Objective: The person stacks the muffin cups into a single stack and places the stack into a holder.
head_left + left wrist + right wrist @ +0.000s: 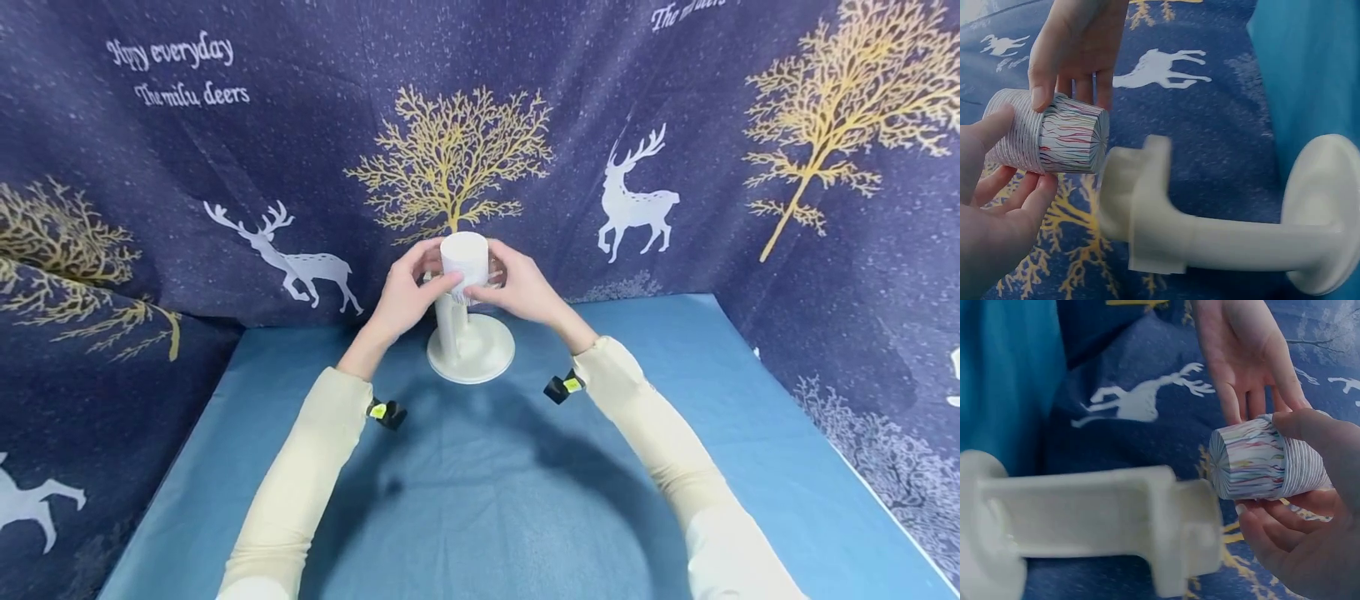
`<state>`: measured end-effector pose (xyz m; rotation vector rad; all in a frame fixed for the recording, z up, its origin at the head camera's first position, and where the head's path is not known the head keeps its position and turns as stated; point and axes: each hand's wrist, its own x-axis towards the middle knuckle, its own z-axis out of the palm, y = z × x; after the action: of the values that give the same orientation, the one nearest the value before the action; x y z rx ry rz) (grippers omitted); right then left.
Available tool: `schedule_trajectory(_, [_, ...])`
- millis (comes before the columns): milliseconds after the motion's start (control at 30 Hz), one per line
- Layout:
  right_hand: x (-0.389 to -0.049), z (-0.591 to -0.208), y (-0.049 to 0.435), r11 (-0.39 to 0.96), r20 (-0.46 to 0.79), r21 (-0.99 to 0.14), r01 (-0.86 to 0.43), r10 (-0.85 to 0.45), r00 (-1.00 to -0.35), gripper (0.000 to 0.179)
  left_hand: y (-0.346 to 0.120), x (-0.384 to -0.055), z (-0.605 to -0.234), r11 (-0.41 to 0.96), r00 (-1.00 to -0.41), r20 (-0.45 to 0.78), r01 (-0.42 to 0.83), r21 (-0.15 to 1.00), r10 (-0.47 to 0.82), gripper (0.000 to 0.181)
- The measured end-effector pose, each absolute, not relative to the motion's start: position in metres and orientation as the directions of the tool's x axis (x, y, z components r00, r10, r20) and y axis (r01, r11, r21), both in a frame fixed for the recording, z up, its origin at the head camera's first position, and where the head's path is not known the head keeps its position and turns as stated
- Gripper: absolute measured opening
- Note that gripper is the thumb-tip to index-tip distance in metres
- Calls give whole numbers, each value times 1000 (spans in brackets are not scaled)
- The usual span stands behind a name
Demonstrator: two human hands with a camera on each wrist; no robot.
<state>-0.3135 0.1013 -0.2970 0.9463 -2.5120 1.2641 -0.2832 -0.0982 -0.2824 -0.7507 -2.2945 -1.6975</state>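
Observation:
A stack of white paper baking cups (465, 257) with wavy coloured lines is held between both hands. My left hand (407, 289) grips it from the left, thumb on the near side and fingers behind. From the right, my right hand (522, 286) holds it the same way. The nested rims and the patterned base of the stack (1072, 134) show in the left wrist view. Close to that base is the upper part of an off-white stand (1097, 515), which has a post and a round foot. Whether stack and stand touch, I cannot tell.
The stand's round base (487, 354) rests on a blue cloth-covered table (480, 500) near its back edge. A dark blue cloth backdrop (300, 150) with printed deer and golden trees hangs behind and at both sides. Small black devices are on both wrists.

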Motion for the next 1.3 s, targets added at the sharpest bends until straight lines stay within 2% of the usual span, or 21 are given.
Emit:
schedule_trajectory(167, [-327, -281, 96, 440, 474, -631, -639, -433, -766, 65, -95, -292, -267, 187, -837, 468, 527, 829, 284, 52])
schedule_trajectory(367, [-342, -276, 92, 463, 529, -603, -650, -378, -760, 67, -89, -300, -268, 106, -816, 500, 547, 831, 288, 60])
schedule_trajectory(500, [-351, -278, 90, 497, 501, -610, -617, -362, -786, 67, -88, -312, -276, 68, -805, 522, 559, 826, 282, 63])
schedule_trajectory(567, [-356, -281, 89, 527, 467, -614, -588, -358, -809, 67, -86, -320, -282, 66, -819, 508, 542, 838, 268, 63])
schedule_trajectory(733, [-365, -293, 89, 592, 375, -617, -518, -357, -855, 67, -83, -338, -303, 241, -878, 431, 474, 847, 209, 57])
schedule_trajectory(933, [-371, -306, 88, 647, 317, -593, -479, -359, -878, 63, -81, -346, -317, 489, -916, 365, 398, 776, 166, 52])
schedule_trajectory(1167, [-371, -310, 84, 720, 297, -525, -454, -345, -890, 55, -82, -347, -320, 618, -916, 355, 390, 683, 187, 48])
schedule_trajectory(1300, [-371, -312, 85, 749, 269, -514, -419, -323, -907, 52, -79, -348, -321, 706, -904, 359, 412, 576, 234, 46])
